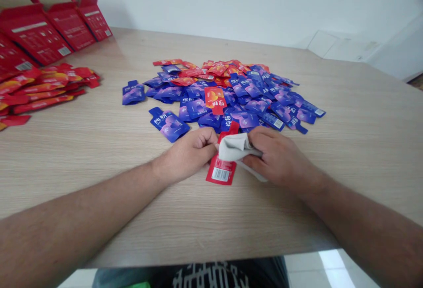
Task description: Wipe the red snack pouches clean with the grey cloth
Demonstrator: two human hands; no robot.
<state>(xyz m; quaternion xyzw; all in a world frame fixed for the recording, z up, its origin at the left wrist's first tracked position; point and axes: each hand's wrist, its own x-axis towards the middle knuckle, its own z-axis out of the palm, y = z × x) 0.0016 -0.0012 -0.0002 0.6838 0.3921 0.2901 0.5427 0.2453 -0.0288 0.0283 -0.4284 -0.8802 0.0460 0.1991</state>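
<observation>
My left hand (pixel 188 152) pinches the edge of a red sachet (pixel 220 171) that lies flat on the wooden table (pixel 99 156), barcode side up. My right hand (pixel 279 156) is closed round a white cloth (pixel 235 146) pressed onto the upper part of that sachet. Just beyond both hands spreads a loose heap of blue and red sachets (pixel 231 94), with one blue sachet (pixel 169 123) lying apart near my left hand.
A row of red sachets (pixel 39 90) lies at the left edge of the table. Behind it stand open red cartons (pixel 49 28). The table's near edge runs just in front of my lap. A white wall rises behind the table.
</observation>
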